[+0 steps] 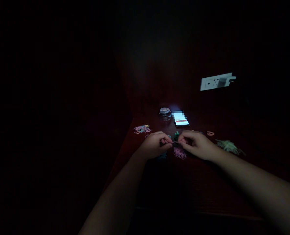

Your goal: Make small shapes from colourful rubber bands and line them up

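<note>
Between my two hands, a small pale elastic band (175, 142) is stretched just above the table. My left hand (156, 144) pinches its left end with thumb and fingertips. The other end sits in a pinch of my right hand (196, 144). Just below the band lies a pile of pink-purple elastic bands (179, 153). Dark teal bands (162, 156) lie below my left hand, partly in shadow. A green bunch of bands (176, 135) shows behind the gap between my hands.
Mixed colourful bands (142, 129) lie at the table's left edge. Pale green-yellow bands (229, 147) are spread right of my right hand, near orange-pink bands (210, 133). Farther back are a lidded clear jar (164, 114) and a lit phone (181, 120). A wall socket (217, 82) holds a plug.
</note>
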